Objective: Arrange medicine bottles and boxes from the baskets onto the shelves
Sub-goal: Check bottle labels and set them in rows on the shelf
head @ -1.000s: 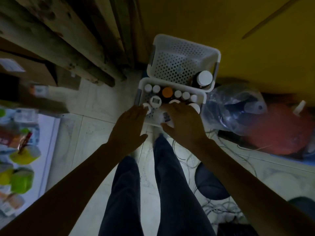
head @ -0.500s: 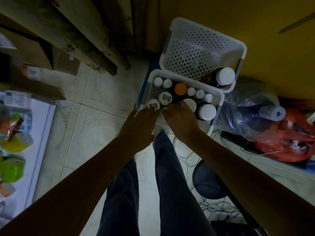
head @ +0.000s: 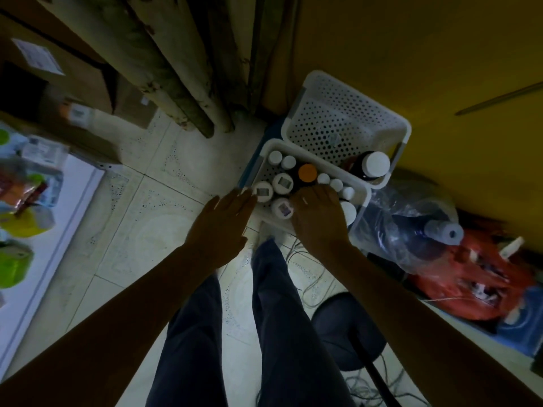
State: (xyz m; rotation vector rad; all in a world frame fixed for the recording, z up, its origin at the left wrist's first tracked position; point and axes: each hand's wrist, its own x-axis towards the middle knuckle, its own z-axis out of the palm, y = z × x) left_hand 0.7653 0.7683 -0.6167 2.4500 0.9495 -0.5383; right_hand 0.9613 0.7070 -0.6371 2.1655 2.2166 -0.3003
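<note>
A white perforated basket [head: 259, 166] stands on the tiled floor, holding several white-capped medicine bottles [head: 282, 182] and one orange-capped bottle [head: 307, 173]. Behind it, a second white basket [head: 338, 118] holds a dark bottle with a white cap [head: 374, 164]. My left hand [head: 223, 221] reaches with straight fingers to the near basket's left corner, its fingertips beside a labelled cap [head: 263, 191]. My right hand [head: 318, 218] lies over the bottles on the basket's right side and hides what is beneath it. Whether it grips a bottle is hidden.
A white shelf [head: 58, 230] with green and yellow packs runs along the left. Wooden posts [head: 164, 71] and cardboard boxes [head: 85, 83] stand behind. A clear bag with a jug [head: 411, 224], a red bag [head: 484, 274], a black stool [head: 346, 327] and cables crowd the right.
My right hand has slid forward over the bottles, covering a large white cap seen earlier. My left hand has stretched toward the basket's left corner.
</note>
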